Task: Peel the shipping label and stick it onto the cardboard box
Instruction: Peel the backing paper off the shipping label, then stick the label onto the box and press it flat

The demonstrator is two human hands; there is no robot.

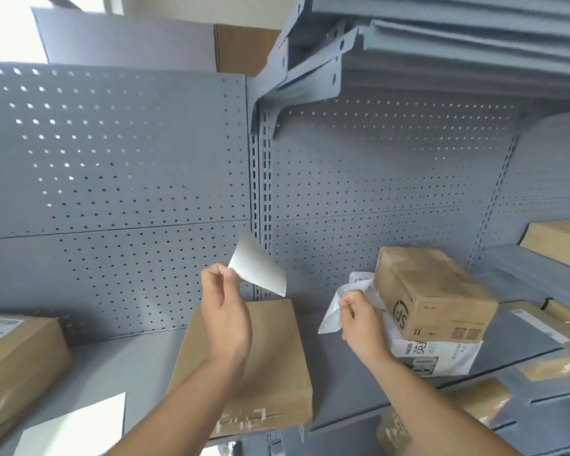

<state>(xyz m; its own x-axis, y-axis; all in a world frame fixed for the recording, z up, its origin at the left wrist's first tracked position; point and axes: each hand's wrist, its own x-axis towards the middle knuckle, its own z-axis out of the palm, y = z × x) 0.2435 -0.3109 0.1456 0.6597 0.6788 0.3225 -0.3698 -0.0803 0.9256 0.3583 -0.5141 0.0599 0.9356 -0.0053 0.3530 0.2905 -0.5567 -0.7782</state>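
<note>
My left hand (222,311) pinches one corner of a white curled sheet (259,269) and holds it up above a flat brown cardboard box (278,353) lying on the grey shelf. My right hand (359,319) is closed on a second crumpled white sheet (331,315), off to the right of that box. The two sheets are apart. I cannot tell which one is the sticky label and which is the backing.
A brown carton (431,294) rests on a white printed parcel (441,352) right beside my right hand. Another box (17,363) and a white paper (76,426) lie at the left. A grey pegboard wall (129,166) stands behind, with shelves (533,271) at right.
</note>
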